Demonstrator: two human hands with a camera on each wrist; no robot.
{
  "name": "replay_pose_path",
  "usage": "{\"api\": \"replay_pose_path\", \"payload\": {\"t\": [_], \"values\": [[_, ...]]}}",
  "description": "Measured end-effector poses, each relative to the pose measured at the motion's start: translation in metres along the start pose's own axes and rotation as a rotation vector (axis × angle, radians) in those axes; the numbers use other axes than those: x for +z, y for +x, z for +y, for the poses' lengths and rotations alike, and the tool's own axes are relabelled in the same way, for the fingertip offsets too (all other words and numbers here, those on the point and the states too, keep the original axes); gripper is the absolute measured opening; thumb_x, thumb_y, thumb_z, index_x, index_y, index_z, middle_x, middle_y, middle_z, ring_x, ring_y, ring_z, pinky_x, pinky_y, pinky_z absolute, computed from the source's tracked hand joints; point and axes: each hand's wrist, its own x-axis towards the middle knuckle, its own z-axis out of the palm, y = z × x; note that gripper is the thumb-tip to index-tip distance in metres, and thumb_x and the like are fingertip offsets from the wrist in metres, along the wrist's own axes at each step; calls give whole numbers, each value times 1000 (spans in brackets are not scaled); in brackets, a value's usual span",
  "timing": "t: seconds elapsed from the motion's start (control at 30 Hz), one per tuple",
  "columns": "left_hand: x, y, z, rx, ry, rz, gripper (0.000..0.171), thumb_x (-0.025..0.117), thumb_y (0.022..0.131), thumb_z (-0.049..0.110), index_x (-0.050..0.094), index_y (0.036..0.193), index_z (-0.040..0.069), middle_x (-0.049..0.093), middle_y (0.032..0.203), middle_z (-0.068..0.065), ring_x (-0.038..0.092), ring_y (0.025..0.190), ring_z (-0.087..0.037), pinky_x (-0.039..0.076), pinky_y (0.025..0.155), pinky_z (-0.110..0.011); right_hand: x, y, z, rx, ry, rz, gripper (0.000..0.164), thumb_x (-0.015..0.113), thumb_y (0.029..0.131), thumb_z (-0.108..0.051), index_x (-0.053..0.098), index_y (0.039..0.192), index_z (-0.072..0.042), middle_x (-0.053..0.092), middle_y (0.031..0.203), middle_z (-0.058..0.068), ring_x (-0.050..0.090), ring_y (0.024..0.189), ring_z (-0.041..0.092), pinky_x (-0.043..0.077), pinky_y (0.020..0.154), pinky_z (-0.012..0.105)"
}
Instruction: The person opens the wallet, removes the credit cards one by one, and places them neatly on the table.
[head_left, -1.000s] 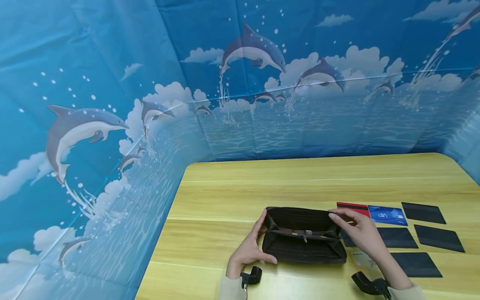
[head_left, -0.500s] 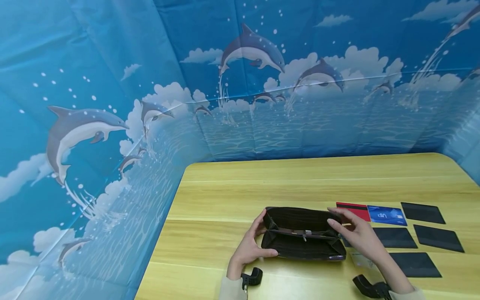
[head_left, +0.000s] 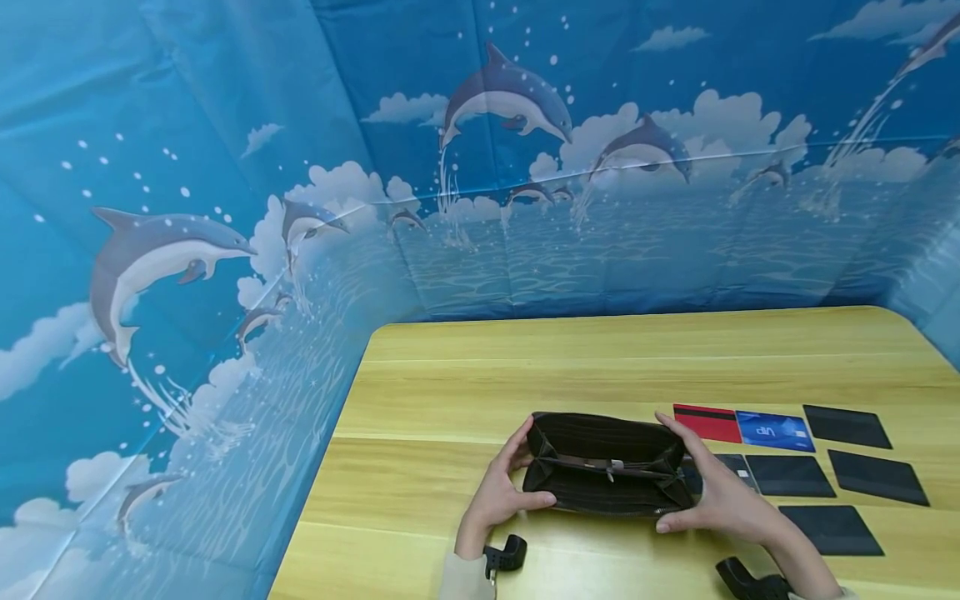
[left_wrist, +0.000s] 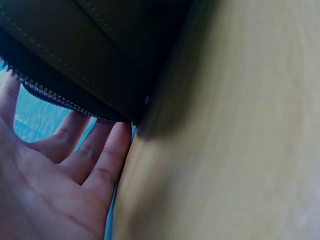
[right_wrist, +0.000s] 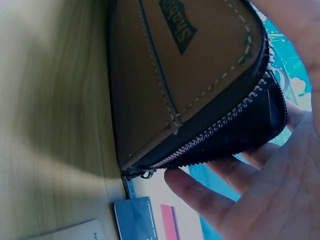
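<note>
A dark brown zip-around wallet [head_left: 607, 467] stands unzipped on the table, its mouth spread upward and showing inner pockets and a middle divider with a zip pull. My left hand [head_left: 501, 492] grips its left end, thumb in front and fingers behind. At the right end, my right hand [head_left: 723, 496] holds the wallet between thumb at the front corner and fingers at the back. In the right wrist view, the tan outside of the wallet [right_wrist: 150, 90] bears a dark label, and its metal zip runs to the bottom corner. The left wrist view shows fingertips against the zip edge.
Cards lie right of the wallet: a red card [head_left: 707, 423], a blue card [head_left: 775, 430] and several black ones, such as a black card [head_left: 846, 426]. A pale card [right_wrist: 75, 232] shows in the right wrist view. A dolphin-print curtain [head_left: 600, 250] surrounds the wooden table [head_left: 420, 400].
My right hand has shifted from the back right corner to spread around the right end, its thumb now at the front. The left hand stays in place.
</note>
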Motion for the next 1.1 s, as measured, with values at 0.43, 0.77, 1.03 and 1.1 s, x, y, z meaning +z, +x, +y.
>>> {"api": "replay_pose_path", "payload": {"t": [0.43,0.77,1.03,1.1], "values": [[1,1,15,-66,-4,19,85,74,84,23,24,151,10,44,133,-22,46,118,-35,38,97,-50,-1,1,-2,-5,-94,80,92,84,70,-35,33,145,-19,38,140,10,40,121,39,40,87,63],[2,1,16,-57,12,26,66,57,97,26,25,149,4,41,136,-25,42,122,-43,35,100,-53,1,3,-3,13,-98,168,64,79,79,-29,50,135,-16,52,127,5,51,108,19,50,80,36],[7,2,18,-93,-35,162,45,51,99,12,41,143,4,41,137,-21,47,119,-38,44,94,-36,2,7,0,15,-73,227,41,72,86,-24,60,125,-17,58,118,2,55,97,3,50,76,26],[8,2,18,-64,-18,186,42,51,99,9,44,140,1,44,136,-20,49,117,-39,44,93,-36,2,7,1,14,-75,231,37,69,88,-24,61,124,-17,59,118,1,55,98,1,50,76,25]]}}
